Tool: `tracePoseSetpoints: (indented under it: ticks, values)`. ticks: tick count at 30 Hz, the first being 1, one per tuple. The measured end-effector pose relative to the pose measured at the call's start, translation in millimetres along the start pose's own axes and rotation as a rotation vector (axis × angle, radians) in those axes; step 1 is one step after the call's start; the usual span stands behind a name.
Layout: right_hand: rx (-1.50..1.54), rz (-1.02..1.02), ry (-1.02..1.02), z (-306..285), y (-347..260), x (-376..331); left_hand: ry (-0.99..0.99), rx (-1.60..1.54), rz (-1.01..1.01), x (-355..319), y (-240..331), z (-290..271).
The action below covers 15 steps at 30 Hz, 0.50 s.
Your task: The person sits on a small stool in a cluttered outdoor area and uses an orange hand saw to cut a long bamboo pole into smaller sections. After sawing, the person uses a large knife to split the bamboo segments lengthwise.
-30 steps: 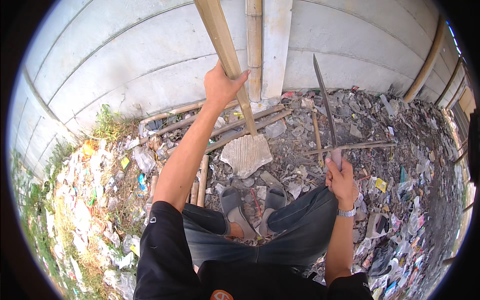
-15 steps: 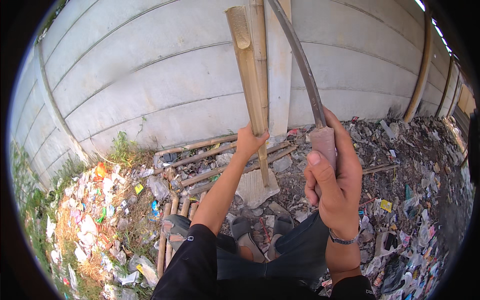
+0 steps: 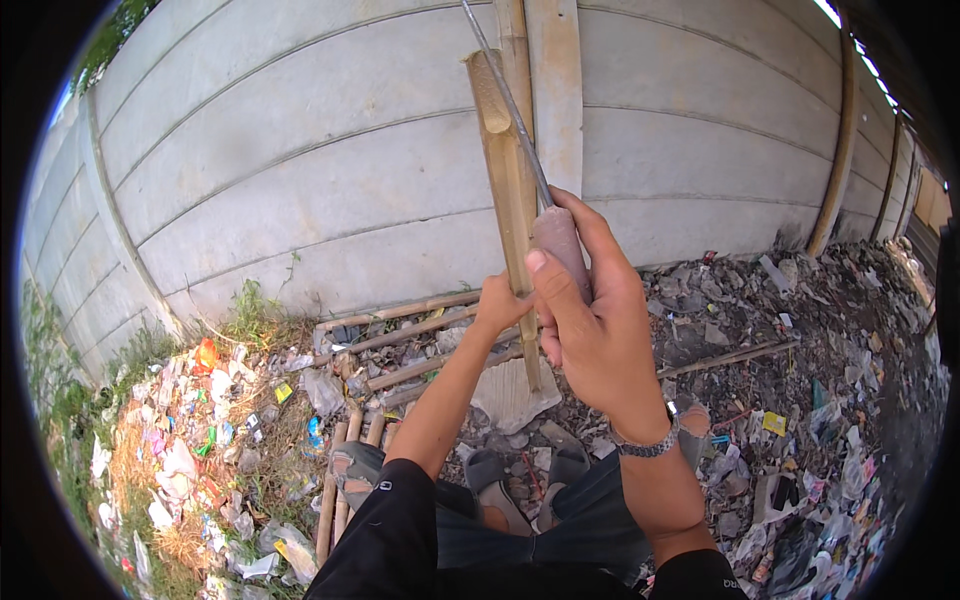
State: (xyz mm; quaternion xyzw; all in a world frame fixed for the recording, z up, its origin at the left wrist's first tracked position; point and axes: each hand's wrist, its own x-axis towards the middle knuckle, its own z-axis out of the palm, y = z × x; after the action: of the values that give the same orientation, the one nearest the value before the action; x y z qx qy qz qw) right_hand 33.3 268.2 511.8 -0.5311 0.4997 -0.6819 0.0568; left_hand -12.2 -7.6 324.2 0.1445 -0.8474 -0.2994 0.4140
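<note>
My left hand (image 3: 503, 303) is closed around a split length of bamboo (image 3: 510, 185), which stands nearly upright with its hollow side showing. Its lower end rests on a pale stone block (image 3: 515, 405) by my feet. My right hand (image 3: 602, 345) grips the thick greyish-pink handle of a machete (image 3: 560, 240), just right of the left hand. The narrow blade points up and slants left, passing in front of the bamboo near its top. Whether the blade touches the bamboo I cannot tell.
A grey panel wall (image 3: 330, 150) rises ahead, with a round bamboo pole (image 3: 517, 70) upright against it. Bamboo poles (image 3: 400, 311) lie along its foot, and shorter ones sit left of my knee. Litter (image 3: 180, 460) and rubble cover the ground on both sides.
My right hand has swung left with the machete, bringing its blade across the bamboo and turning it narrower to view. My left hand keeps its hold, with the bamboo slightly lower in view.
</note>
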Motion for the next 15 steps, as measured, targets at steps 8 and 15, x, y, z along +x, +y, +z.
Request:
tracePoseSetpoints:
  ticks: [8, 15]
  values:
    - [-0.023, -0.006, 0.006, -2.0, -0.1, -1.6, -0.004, 0.000, 0.017, 1.8, -7.7, 4.1]
    - [-0.055, 0.008, -0.045, 5.7, -18.3, -5.7, -0.175, -0.485, -0.036, 10.2, 53.7, -22.0]
